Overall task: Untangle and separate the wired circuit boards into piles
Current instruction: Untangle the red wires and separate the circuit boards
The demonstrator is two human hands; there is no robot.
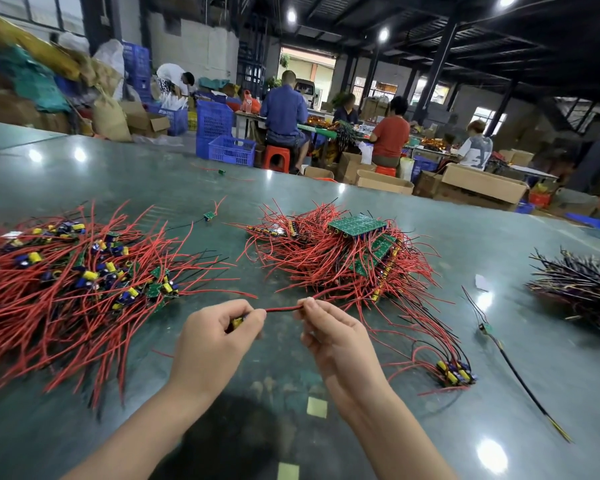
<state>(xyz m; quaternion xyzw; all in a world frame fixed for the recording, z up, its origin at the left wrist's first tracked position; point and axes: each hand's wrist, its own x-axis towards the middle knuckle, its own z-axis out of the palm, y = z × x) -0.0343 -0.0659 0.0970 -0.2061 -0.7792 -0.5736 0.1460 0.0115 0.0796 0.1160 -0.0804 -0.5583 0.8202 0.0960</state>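
Note:
My left hand grips a small wired circuit board with a yellow part showing between the fingers. Its red wire stretches right to my right hand, which pinches the wire's other end. Both hands hover over the green table, near its front edge. A big pile of red-wired boards lies to the left. A tangled heap with green boards lies just beyond my hands. A small row of boards sits to the right of my right hand.
A dark-wired bundle lies at the far right, and a single black-wired board lies near it. Loose boards lie mid-table. Beyond the table, several people sit working among blue crates and cardboard boxes.

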